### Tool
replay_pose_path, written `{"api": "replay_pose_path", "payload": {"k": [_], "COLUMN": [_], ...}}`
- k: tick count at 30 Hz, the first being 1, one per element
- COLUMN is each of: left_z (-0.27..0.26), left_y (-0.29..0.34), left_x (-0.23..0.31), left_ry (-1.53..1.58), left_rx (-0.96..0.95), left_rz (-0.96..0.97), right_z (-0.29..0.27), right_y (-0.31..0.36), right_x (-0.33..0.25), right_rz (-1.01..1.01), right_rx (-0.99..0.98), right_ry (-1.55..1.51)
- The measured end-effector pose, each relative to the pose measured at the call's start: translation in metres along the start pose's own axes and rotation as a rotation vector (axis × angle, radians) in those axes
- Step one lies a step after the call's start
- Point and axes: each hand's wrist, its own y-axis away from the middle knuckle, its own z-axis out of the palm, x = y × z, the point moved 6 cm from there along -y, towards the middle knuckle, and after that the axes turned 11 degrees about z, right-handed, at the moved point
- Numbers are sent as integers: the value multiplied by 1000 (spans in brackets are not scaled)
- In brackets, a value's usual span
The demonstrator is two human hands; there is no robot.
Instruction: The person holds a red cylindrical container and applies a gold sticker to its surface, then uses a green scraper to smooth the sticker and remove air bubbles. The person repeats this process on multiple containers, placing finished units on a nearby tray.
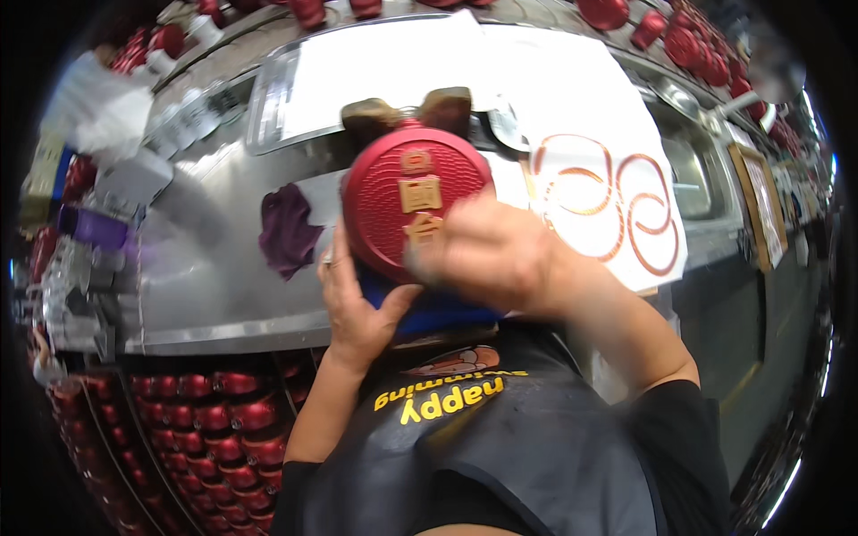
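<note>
A red round bottle-like vessel (384,210) with a rippled face and raised gold characters (420,195) is in front of me. My left hand (356,313) grips its lower left rim, fingers along the side and thumb apart near the bottom. Over the lower right of the face is my right hand (496,255), curled closed and smeared by motion. A small greyish thing shows at its fingertips, too blurred to name. Two brown-gold blocks (446,107) stand beside the vessel's top. Something blue (402,313) lies under its lower edge.
A crumpled purple cloth (290,230) lies left on the steel table (201,286). Orange-red rings (648,214) rest on white sheets (572,98) at right, near a sink (693,174). Several red vessels (210,420) fill racks below left; glassware (183,121) stands far left.
</note>
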Motion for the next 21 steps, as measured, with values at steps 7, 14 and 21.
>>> {"api": "replay_pose_path", "payload": {"k": [7,14,21], "left_z": [2,2,4], "left_y": [2,3,4], "left_x": [-3,-2,-5], "left_ry": [138,148,246], "left_rx": [20,30,18], "left_rz": [-53,-40,-69], "right_z": [-81,-86,-92], "right_y": [101,154,141], "right_x": [143,229,224], "right_rz": [684,949,939], "right_rx": [199,5,83], "right_ry": [332,702,591]}}
